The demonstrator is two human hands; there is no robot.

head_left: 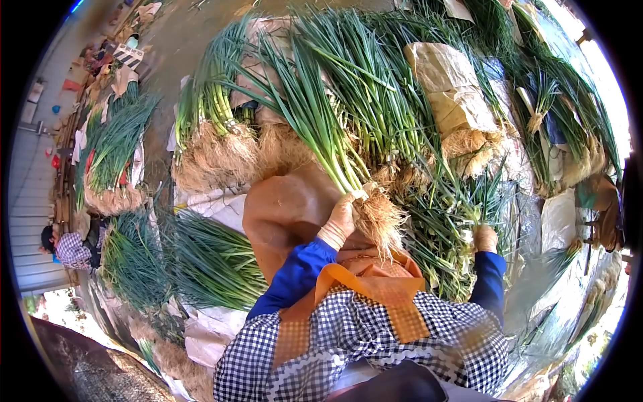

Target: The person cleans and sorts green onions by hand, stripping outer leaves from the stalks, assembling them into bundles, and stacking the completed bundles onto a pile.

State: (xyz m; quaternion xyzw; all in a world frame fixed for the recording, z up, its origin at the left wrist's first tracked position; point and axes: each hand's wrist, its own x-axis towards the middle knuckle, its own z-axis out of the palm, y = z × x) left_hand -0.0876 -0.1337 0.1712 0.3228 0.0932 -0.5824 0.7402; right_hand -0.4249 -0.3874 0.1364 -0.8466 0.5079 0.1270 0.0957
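My left hand (340,221) is closed around a bunch of green onions (321,124), just above its pale, bushy roots (379,221). The bunch slants up and to the left over my lap, its long leaves pointing away from me. On my right side, my right hand (485,239) reaches down to a heap of loose green leaves and stalks (439,244). Its fingers look curled at the edge of that heap; what they hold, if anything, is hard to make out. An orange-brown apron (288,208) covers my knees.
Bundles of green onions (218,107) with thick roots stand ahead of me. A brown paper-wrapped bundle (452,87) is ahead to the right. More green onions (214,258) lie at my left. Another person (77,249) sits farther left beside other bundles.
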